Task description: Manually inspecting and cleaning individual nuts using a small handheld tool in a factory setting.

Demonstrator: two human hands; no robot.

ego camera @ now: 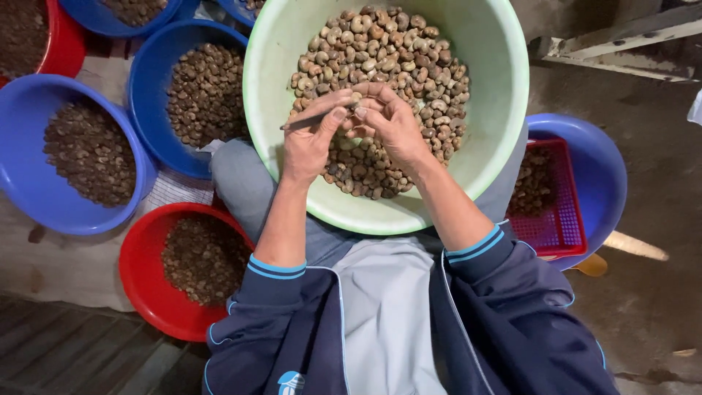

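Head view: a thin pick [311, 118] is gripped by the left hand [313, 137], a nut [356, 97] pinched by the right hand [391, 121]; basins [29, 183] are set on bare concrete floor [643, 292].

A pale green basin [504, 88] of cashews [395, 51] rests on the person's lap. Above its middle, the left hand [311, 135] grips a thin pick [311, 119], tip pointing left, while the right hand [391, 121] pinches a single nut [356, 96] against it (mostly hidden by fingertips). Left of the basin sit blue tubs [29, 183] and a red tub [142, 278], all holding darker nuts. Right of it, a red crate [559, 219] lies in another blue tub [603, 168].
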